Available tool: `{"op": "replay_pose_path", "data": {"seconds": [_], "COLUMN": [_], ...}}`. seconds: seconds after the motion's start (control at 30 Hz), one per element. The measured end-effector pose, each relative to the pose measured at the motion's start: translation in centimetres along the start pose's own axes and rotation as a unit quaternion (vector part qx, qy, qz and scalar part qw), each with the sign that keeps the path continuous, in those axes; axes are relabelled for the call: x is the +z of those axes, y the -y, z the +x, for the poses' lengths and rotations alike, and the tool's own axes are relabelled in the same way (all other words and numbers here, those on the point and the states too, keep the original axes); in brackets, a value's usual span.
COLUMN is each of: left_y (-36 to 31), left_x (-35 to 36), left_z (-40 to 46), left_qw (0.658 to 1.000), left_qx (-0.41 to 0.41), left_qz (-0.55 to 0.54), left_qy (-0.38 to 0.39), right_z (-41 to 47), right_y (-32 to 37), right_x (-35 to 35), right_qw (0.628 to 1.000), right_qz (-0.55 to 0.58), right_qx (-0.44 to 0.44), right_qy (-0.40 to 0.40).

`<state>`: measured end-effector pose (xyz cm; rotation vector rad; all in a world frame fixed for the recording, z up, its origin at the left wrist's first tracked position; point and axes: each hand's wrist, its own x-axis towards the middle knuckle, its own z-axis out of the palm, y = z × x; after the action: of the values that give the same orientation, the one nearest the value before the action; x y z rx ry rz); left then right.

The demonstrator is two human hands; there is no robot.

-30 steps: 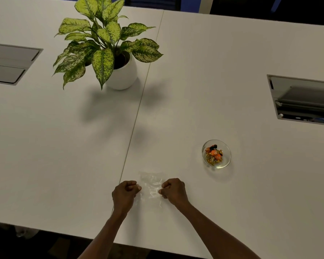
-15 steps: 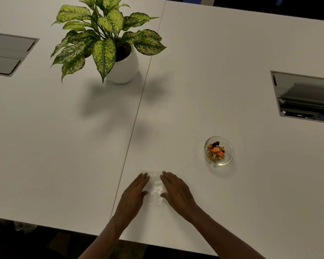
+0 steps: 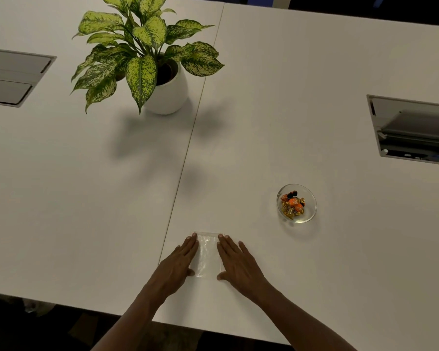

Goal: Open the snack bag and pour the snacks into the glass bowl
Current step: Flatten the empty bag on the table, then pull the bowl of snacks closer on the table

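A clear, flat plastic snack bag (image 3: 207,254) lies on the white table near its front edge, with nothing visible inside it. My left hand (image 3: 176,264) rests flat on the bag's left side, fingers extended. My right hand (image 3: 238,262) lies flat on its right side in the same way. To the right and a little farther back stands a small glass bowl (image 3: 308,214) holding orange, gold and dark wrapped snacks (image 3: 293,203).
A potted plant (image 3: 162,79) in a white pot stands at the back left, beside the seam between two tabletops. Recessed cable boxes sit at the left edge (image 3: 13,77) and right edge (image 3: 413,130). The table's front edge runs just below my wrists.
A second ago both hands were fists pinching the bag's sides. They have opened and now press flat on the bag, which lies smoothed out on the table.
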<state>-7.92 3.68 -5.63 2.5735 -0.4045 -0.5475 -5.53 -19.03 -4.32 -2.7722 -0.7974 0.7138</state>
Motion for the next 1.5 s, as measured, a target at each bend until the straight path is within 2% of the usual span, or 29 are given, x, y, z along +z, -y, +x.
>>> {"op": "replay_pose_path", "data": {"seconds": [0.23,0.37,0.6,0.7,0.83,0.93,1.07,1.17,1.33,1.5], "left_y": [0.2,-0.5,-4.8,-8.6,-13.2,-16.4,-18.9,-19.9,-20.3,-20.8], "left_x": [0.0,-0.2,-0.7,-1.8,-3.0,-3.9,-4.8,-5.0,-4.9,-4.6], "left_z": [-0.3,-0.7,-0.2,2.0,5.7,8.7,12.1,14.7,17.8,20.4], "left_qw": [1.0,0.999,0.98,0.962,0.936,0.909,0.909,0.917,0.924,0.917], "left_qx": [-0.004,-0.016,-0.071,-0.082,-0.111,-0.135,-0.138,-0.14,-0.183,-0.225], "left_qz": [-0.002,-0.022,-0.091,-0.139,-0.244,-0.328,-0.331,-0.315,-0.292,-0.304], "left_qy": [0.002,-0.035,-0.163,-0.219,-0.23,-0.221,-0.21,-0.2,-0.165,-0.13], "right_z": [-0.4,-1.0,-3.3,-4.6,-6.7,-7.9,-8.6,-8.3,-6.6,-4.5], "right_y": [0.3,-0.3,-3.4,-5.1,-8.1,-11.0,-14.8,-17.7,-20.5,-21.7], "right_x": [-0.3,-0.7,-1.1,-2.8,-5.9,-7.4,-8.6,-9.2,-9.5,-10.0], "right_qw": [0.999,0.999,0.991,0.98,0.956,0.942,0.917,0.902,0.884,0.876], "right_qz": [0.039,0.041,0.02,0.016,0.043,0.053,0.125,0.169,0.254,0.293], "right_qx": [-0.008,-0.015,-0.014,0.032,0.062,0.093,0.141,0.193,0.291,0.315], "right_qy": [-0.002,-0.026,-0.134,-0.195,-0.283,-0.319,-0.351,-0.347,-0.264,-0.216]}}
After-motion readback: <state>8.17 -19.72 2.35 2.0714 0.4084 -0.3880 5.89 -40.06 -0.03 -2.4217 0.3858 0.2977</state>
